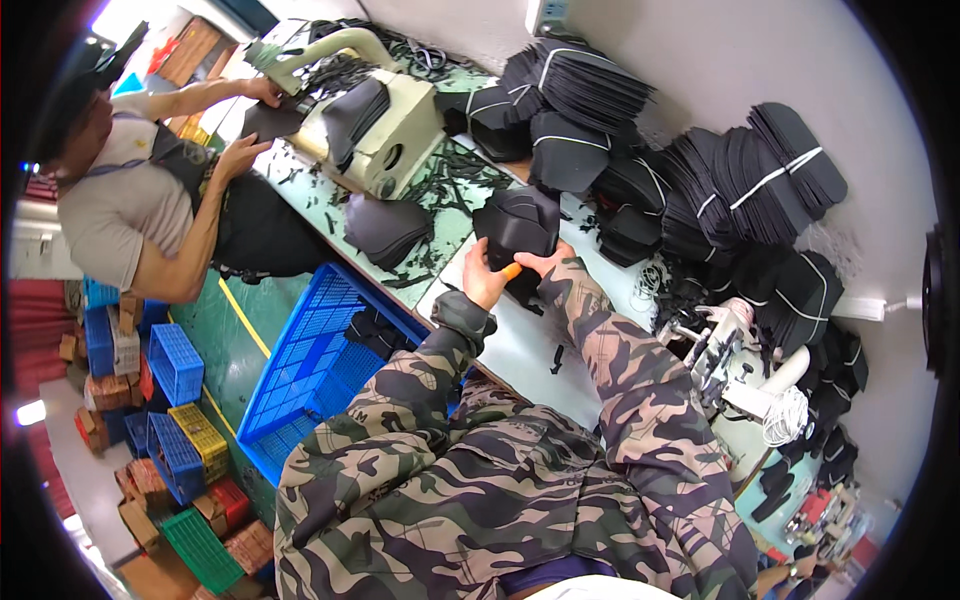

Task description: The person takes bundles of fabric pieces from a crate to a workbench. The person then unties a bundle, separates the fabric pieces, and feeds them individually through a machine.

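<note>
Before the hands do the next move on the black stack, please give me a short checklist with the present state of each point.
1. Left hand on the stack of black pieces: ok, it grips the near edge.
2. Right hand on the same stack: ok, it touches the near side.
3. Orange tool between the hands: ok, in view; which hand grips it, cannot tell.
4. Stack rests on the table: ok.
5. Blue crate beside the table: ok, open, with some dark pieces inside.
6. Co-worker's hands apart from the stack: ok, they are at the machine.
</note>
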Action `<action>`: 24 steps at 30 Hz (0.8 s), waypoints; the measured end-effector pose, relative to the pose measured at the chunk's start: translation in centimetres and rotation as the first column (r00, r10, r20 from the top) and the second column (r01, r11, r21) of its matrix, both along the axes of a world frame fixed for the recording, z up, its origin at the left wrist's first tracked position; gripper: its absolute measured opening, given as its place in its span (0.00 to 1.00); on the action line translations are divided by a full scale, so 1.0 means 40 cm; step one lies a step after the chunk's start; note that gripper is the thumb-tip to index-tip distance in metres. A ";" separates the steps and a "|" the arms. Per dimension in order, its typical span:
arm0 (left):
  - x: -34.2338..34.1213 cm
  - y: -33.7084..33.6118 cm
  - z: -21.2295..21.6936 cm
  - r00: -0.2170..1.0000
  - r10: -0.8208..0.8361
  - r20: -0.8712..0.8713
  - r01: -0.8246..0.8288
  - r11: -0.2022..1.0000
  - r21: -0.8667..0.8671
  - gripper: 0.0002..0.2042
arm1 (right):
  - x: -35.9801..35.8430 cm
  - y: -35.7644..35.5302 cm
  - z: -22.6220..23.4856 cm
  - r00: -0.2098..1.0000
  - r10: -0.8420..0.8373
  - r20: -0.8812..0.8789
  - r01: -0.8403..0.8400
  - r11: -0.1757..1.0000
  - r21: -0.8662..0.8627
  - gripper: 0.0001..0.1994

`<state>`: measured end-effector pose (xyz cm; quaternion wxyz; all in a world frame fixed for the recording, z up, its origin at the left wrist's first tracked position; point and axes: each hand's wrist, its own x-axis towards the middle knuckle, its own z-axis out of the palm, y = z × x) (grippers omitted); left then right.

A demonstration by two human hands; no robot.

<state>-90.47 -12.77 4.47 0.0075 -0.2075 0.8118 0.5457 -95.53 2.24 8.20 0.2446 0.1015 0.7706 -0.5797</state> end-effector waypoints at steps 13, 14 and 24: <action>0.065 0.090 0.023 0.984 -0.066 0.168 -0.111 0.509 0.854 0.37 | 0.318 0.186 0.046 0.842 0.195 -0.502 -0.077 0.966 0.246 0.33; 0.077 0.110 -0.006 0.982 -0.138 0.127 -0.045 0.482 0.875 0.37 | 0.320 0.188 0.055 0.909 0.174 -0.379 -0.137 0.983 0.121 0.32; 0.136 0.217 0.255 0.777 -0.608 -0.163 0.609 0.661 0.439 0.24 | 0.474 0.267 0.064 0.862 -0.482 -0.158 0.378 0.818 -0.433 0.29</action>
